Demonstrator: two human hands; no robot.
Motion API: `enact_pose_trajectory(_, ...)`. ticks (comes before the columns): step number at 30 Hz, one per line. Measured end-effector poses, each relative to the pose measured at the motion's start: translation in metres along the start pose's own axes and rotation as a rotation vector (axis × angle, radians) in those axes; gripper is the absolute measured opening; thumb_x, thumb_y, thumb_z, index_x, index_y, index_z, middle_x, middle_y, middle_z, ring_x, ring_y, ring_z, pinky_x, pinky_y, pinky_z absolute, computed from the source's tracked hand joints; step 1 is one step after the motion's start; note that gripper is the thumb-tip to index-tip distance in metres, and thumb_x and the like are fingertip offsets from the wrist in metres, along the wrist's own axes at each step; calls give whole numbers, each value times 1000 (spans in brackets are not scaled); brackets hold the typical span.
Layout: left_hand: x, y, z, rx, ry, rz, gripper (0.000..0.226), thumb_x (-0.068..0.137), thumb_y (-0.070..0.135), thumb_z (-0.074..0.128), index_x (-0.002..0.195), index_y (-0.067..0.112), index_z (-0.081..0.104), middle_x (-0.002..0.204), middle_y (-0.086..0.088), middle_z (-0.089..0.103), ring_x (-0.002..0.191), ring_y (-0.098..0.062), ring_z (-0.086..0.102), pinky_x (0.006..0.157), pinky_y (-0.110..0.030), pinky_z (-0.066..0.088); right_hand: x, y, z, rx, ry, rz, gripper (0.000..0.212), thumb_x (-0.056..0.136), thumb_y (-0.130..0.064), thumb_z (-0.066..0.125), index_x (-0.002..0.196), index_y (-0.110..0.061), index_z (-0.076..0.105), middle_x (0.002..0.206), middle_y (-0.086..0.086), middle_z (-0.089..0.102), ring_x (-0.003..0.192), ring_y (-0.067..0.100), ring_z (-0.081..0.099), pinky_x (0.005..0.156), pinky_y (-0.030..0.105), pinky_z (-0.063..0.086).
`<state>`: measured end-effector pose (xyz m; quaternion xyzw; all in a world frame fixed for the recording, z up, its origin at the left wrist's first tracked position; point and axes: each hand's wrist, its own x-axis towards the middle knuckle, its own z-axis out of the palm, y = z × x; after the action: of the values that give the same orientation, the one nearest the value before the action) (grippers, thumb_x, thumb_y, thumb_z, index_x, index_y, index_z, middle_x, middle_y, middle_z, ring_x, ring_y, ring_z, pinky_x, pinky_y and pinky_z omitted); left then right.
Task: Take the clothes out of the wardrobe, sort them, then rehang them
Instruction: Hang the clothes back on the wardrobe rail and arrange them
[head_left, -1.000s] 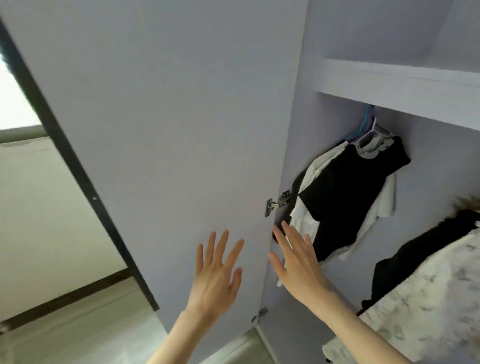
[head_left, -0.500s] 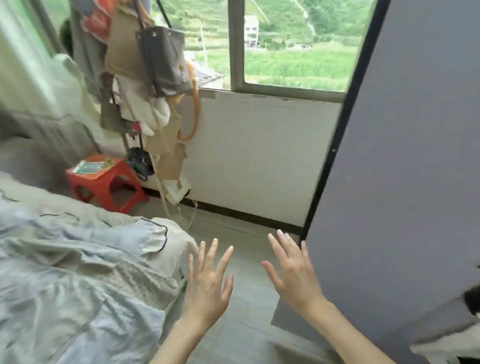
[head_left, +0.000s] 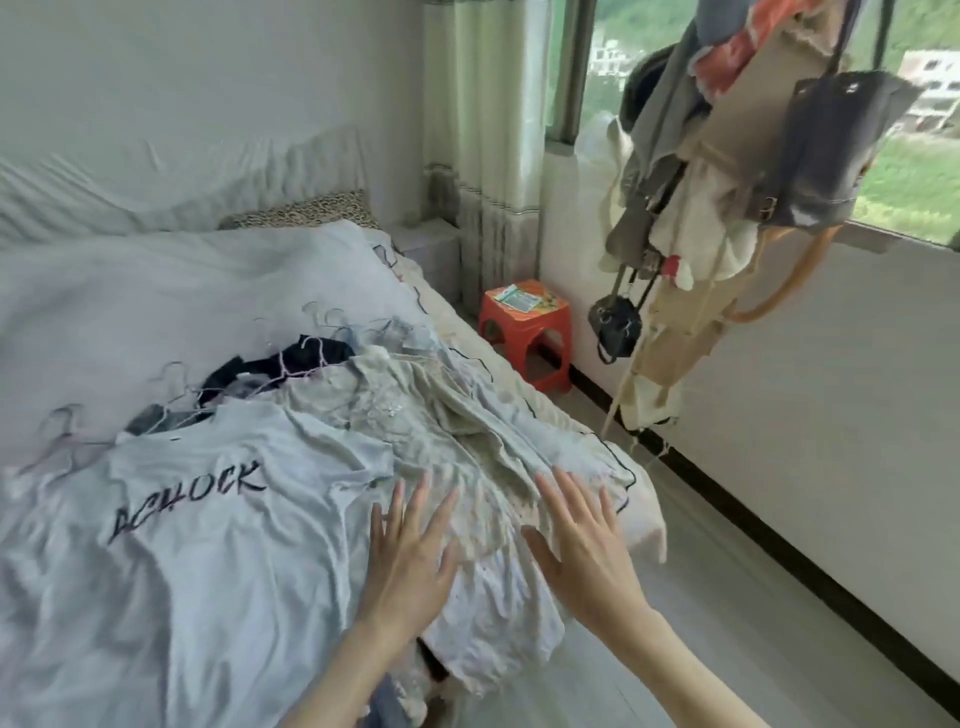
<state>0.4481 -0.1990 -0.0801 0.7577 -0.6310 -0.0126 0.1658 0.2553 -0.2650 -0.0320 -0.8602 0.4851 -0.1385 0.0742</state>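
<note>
Both hands are held out over the bed (head_left: 156, 291) with the fingers straight and spread. The left hand (head_left: 410, 556) and the right hand (head_left: 582, 540) hold nothing. They are above the clothes near the bed's front right corner. I cannot tell if they touch the cloth.

A pile of clothes lies on the bed, spread from its left edge to its right edge. On the left is a pale blue T-shirt with dark letters (head_left: 182, 519). It lies flat and reaches down to the front edge. Beside it on the right is a crumpled cream dress with a small pattern (head_left: 457, 431). Part of it hangs over the front right corner, under the hands. Behind these two lies a black piece of clothing (head_left: 291, 364), half covered. Thin wire hangers (head_left: 176, 384) stick out of the tops of the clothes, pointing to the back of the bed.

On the floor beside the bed's right edge stands a small red plastic stool (head_left: 524, 332) with a paper on top. Near the window hangs a bunch of bags and clothes, with a dark grey bag (head_left: 826, 150) in front. A pale curtain (head_left: 483, 145) hangs in the room's corner.
</note>
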Motion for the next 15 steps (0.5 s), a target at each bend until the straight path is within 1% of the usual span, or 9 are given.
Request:
enact_pose_trajectory(2,-3,-39,-11,19,29,-75,61,87,48,11,146,35,15,153,2,1,141,-16,-13,111,-41,-3,26,-35,20,19,-45,-60,57,96,-53,17,135,-19,41,136,6,52,126,25,48,104,50,30)
enact_pose_trajectory(3,-6,-58,-18,44,12,-123,61,87,46,12,146,33,21,154,1,6,143,-20,-6,111,-43,1,38,-52,31,28,-74,-91,59,96,-54,14,135,-20,41,136,6,52,127,25,48,104,51,31)
enact_pose_trajectory(5,-13,-96,-27,64,-21,-210,55,87,40,24,141,29,33,149,-7,31,140,-30,20,108,-47,20,61,-85,50,25,-119,-154,59,95,-54,16,136,-20,40,136,5,51,127,25,47,104,50,31)
enact_pose_trajectory(6,-18,-114,-32,69,-14,-251,53,86,38,30,137,29,36,144,-10,41,136,-31,25,107,-47,26,72,-100,59,17,-135,-191,58,94,-54,19,136,-20,40,137,5,51,127,25,48,104,50,32)
enact_pose_trajectory(8,-28,-147,-35,72,-10,-341,52,84,37,33,135,28,36,140,-12,46,133,-28,23,105,-49,28,94,-129,73,17,-174,-268,63,90,-55,21,139,-20,39,140,5,47,130,24,43,107,47,27)
enact_pose_trajectory(11,-39,-189,-42,79,-19,-461,50,84,37,34,132,25,41,138,-12,49,131,-28,25,95,-54,32,124,-166,98,68,-228,-421,80,82,-65,2,148,-24,20,154,1,21,143,20,15,114,40,-1)
enact_pose_trajectory(12,-41,-201,-44,82,-29,-502,50,84,37,35,132,25,41,137,-12,49,131,-28,25,94,-55,35,134,-178,106,98,-238,-453,85,79,-69,-4,148,-24,18,155,1,18,144,19,11,114,39,-4)
enact_pose_trajectory(14,-42,-226,-45,65,-37,-563,51,84,37,35,133,25,41,137,-13,49,130,-29,26,92,-55,38,156,-199,125,131,-252,-483,92,78,-72,-14,147,-23,22,153,3,23,143,21,16,114,40,-3)
enact_pose_trajectory(15,-41,-239,-45,60,-48,-593,51,84,37,35,133,25,41,136,-13,49,129,-30,27,92,-54,39,167,-209,136,123,-271,-497,91,80,-70,-13,146,-21,27,151,5,28,141,23,22,113,41,1)
